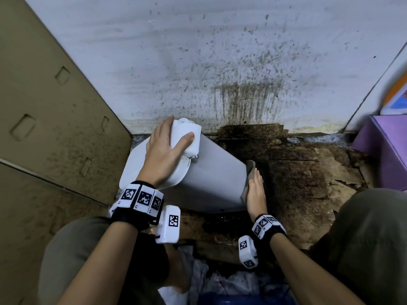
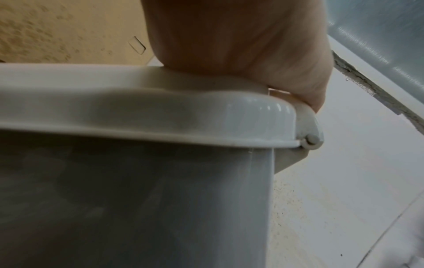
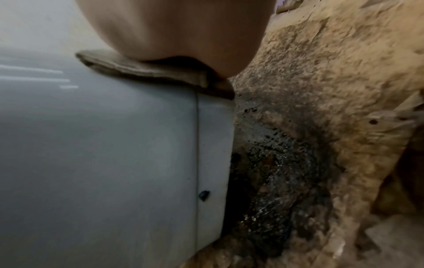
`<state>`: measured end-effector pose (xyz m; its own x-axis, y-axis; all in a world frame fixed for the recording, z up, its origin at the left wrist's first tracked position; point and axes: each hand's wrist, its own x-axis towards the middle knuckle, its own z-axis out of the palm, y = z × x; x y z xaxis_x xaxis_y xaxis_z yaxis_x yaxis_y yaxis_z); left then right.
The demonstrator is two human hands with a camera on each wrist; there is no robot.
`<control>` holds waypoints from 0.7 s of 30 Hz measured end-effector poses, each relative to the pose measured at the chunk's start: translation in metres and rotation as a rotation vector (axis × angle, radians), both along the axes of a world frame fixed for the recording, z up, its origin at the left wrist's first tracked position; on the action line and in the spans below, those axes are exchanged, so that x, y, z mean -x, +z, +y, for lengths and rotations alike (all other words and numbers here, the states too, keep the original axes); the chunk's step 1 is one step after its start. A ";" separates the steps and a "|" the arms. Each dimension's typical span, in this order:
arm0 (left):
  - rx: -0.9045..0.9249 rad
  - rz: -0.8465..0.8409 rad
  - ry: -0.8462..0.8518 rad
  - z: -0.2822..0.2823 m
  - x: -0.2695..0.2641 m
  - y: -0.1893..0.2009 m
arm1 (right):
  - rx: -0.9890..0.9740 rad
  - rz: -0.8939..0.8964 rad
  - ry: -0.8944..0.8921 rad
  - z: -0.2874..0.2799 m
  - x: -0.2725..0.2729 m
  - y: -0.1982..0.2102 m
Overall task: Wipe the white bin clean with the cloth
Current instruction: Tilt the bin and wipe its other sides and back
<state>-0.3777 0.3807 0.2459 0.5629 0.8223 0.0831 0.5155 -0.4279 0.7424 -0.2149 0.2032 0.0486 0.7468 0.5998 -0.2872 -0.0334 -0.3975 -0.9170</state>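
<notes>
The white bin [image 1: 215, 179] lies tipped over on the floor, lid end at the far left, base toward the right. My left hand [image 1: 164, 150] grips the white hinge block at the lid end, thumb on one side and fingers round the other. In the left wrist view the palm [image 2: 229, 36] sits on the closed lid [image 2: 160, 112]. A folded brownish cloth [image 1: 250, 170] lies flat against the bin's base end. My right hand [image 1: 255, 190] presses it there with straight fingers. In the right wrist view the cloth [image 3: 149, 72] shows under the right hand [image 3: 179, 27], on the bin's edge [image 3: 213, 145].
A stained cardboard box [image 1: 44, 106] stands close on the left and a spattered white wall [image 1: 220, 62] right behind the bin. Wet, dark-stained cardboard [image 1: 297, 172] covers the floor to the right. A purple box [image 1: 387, 150] stands at the right edge. Crumpled plastic [image 1: 220, 282] lies between my knees.
</notes>
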 end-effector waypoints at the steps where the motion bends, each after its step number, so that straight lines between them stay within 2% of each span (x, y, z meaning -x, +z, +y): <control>1: 0.001 0.000 -0.001 0.000 0.000 0.001 | -0.009 0.013 -0.017 0.002 0.001 0.004; 8: -0.021 0.031 -0.012 0.000 -0.003 0.001 | -0.064 -0.063 -0.025 0.023 0.018 0.034; 16: -0.037 0.045 -0.007 -0.003 -0.004 0.001 | -0.358 -0.243 0.221 0.068 0.068 0.122; 21: -0.039 0.045 -0.003 -0.006 -0.004 0.000 | -0.371 -0.422 0.222 0.063 0.070 0.110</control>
